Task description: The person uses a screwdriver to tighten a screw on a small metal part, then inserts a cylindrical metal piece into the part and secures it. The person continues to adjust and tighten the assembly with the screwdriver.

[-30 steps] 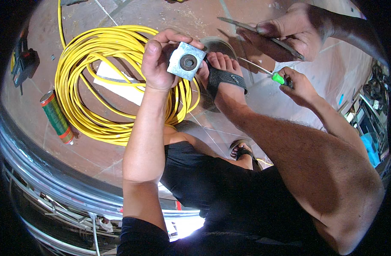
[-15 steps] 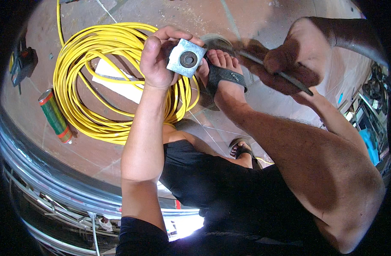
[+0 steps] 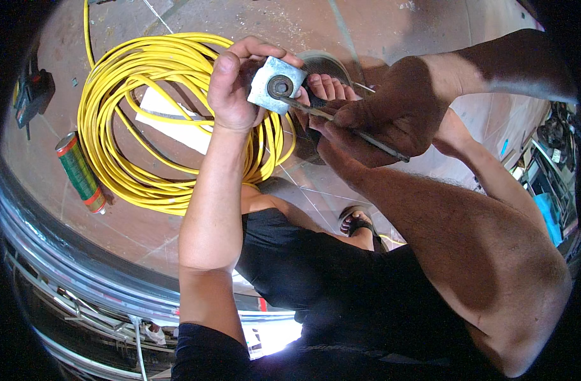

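Note:
My left hand is closed around a square silver metal block, its face turned toward me. A dark round fitting with a hole in it sits in the middle of that face. My right hand reaches in from the right, in shadow, with its fingers pinched on a thin metal rod. One end of the rod meets the lower edge of the fitting; whether it touches or enters I cannot tell. A second thin rod end pokes out above the right hand.
A coil of yellow cable lies on the tiled floor, over a white sheet. Left of it lies a green and red cartridge. A dark tool lies farther left. Sandalled feet and bare legs fill the middle and right.
My right hand has come left with the rod, bringing the rod's end to the fitting in the block. The left hand and block have barely moved.

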`<state>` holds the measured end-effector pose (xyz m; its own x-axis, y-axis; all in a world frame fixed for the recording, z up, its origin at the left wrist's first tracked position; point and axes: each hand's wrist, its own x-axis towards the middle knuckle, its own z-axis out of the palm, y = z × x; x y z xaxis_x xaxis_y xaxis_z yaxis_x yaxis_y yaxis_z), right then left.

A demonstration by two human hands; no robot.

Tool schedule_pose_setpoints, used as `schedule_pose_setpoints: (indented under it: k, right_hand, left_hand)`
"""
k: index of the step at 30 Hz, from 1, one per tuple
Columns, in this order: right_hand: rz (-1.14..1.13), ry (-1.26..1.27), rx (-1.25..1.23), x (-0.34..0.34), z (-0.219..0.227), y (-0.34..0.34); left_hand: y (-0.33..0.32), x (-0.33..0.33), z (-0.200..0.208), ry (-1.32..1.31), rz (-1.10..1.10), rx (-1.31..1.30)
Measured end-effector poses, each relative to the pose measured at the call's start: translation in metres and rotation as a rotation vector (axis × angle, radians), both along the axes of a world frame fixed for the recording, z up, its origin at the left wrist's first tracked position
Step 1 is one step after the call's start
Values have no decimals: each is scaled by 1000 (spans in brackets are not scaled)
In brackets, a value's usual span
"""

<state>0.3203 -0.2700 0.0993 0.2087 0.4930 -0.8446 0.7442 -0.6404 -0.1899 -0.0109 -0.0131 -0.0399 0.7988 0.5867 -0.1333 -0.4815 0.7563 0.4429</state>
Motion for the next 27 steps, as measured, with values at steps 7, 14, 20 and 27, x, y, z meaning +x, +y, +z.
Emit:
schedule_pose_setpoints:
  k: [7, 14, 20, 27]
  right_hand:
    - [85, -1, 103, -7, 19, 5]
    - [-18, 37, 60, 8, -14, -18]
    - [53, -7, 40, 9, -14, -22]
    - [-16, 52, 39, 4, -4, -10]
  left_hand:
    - [0, 1, -2, -4, 18, -1]
    - [0, 1, -5, -61, 11, -34]
    - [0, 2, -5, -24, 12, -8]
    - [-1, 1, 0, 113, 22, 61]
